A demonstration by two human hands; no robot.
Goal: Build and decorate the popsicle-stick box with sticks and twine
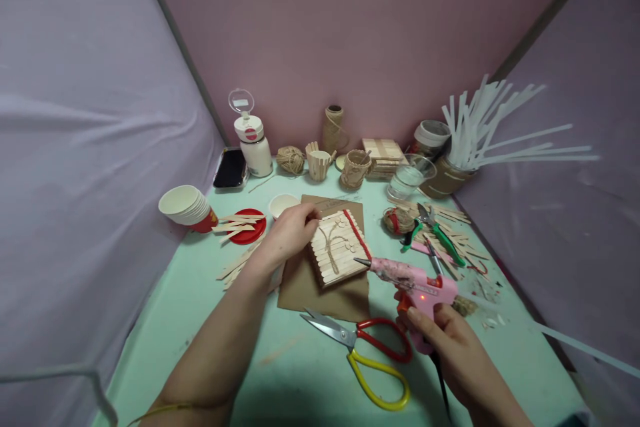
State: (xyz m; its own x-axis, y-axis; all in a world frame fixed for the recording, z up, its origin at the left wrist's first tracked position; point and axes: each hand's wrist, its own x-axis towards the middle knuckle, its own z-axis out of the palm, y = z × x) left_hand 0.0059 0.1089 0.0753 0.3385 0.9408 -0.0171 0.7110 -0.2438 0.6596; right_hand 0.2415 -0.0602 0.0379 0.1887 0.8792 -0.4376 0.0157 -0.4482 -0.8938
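Note:
My left hand (290, 230) rests on the upper left edge of a small panel of ice-cream sticks (339, 248), fingers curled against it. The panel bears a twine tree shape and a red strip along its right side, and lies on brown cardboard (305, 287). My right hand (450, 340) grips the handle of a pink glue gun (410, 278). The gun's nozzle points left and sits just by the panel's right edge.
Red-and-yellow scissors (370, 347) lie in front of the cardboard. Loose sticks sit on a red lid (247, 227) beside stacked paper cups (187, 207). Green pliers (440, 237), twine balls, stick cups, a glass, a jar of white strips (470, 140) and a bottle line the back.

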